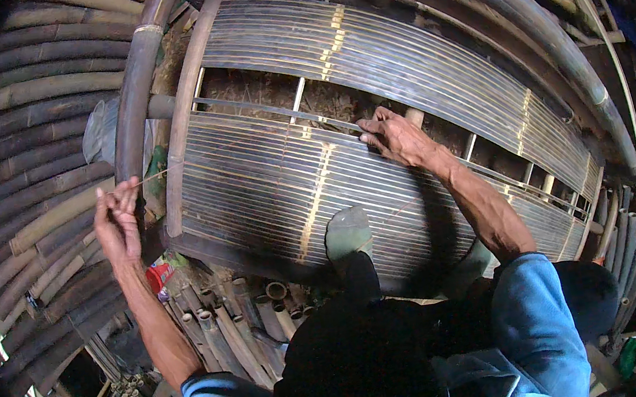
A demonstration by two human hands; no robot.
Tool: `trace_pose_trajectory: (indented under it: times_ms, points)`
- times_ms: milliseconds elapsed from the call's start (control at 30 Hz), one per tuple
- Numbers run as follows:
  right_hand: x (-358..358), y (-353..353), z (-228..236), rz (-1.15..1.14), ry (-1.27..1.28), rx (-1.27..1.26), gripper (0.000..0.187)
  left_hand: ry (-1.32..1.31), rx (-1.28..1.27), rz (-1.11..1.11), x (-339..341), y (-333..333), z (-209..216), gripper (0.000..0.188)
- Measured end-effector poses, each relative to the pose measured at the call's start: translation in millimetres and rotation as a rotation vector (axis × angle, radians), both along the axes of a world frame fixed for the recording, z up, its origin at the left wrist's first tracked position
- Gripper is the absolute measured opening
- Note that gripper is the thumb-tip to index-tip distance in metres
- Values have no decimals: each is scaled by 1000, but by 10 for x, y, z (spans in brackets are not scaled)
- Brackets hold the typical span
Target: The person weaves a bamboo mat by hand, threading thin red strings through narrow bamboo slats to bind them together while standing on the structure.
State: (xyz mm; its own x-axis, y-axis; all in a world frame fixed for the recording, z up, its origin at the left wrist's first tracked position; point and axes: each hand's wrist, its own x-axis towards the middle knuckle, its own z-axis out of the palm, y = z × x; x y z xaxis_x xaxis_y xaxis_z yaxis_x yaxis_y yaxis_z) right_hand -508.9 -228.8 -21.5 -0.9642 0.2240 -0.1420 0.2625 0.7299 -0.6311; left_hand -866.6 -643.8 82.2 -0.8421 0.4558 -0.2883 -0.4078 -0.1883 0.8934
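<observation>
A bamboo seat frame with thin dark slats (260,182) lies in front of me, and a long gap splits the slats into two panels. My right hand (398,137) is closed on a thin dark bamboo slat (324,122) at the edge of this gap. Short pale crosspieces (298,98) bridge the opening. Out past the frame's left end rail (185,119), my left hand (120,219) pinches a thin light strand (149,179), which runs toward that rail. Whether the strand is cord or a bamboo strip, I cannot tell.
A foot in a green-grey covering (348,234) rests on the near slats. Thick bamboo poles (51,92) line the left side. Cut bamboo tubes (231,328) stand by the near edge, beside a red packet (158,277). A large curved pole (533,9) spans the far right.
</observation>
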Motion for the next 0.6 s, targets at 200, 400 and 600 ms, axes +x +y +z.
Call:
trace_pose_trajectory:
  times_ms: [200,400,600]
  points:
    - [-305,-207,47,51,-72,-119,31,89,55,24,-289,150,89,23]
    - [-453,-156,-193,-55,141,-14,33,854,-707,-383,262,1744,-280,26]
    - [-1133,-340,-483,-452,-233,-302,43,1017,-879,-601,761,2686,-1295,18]
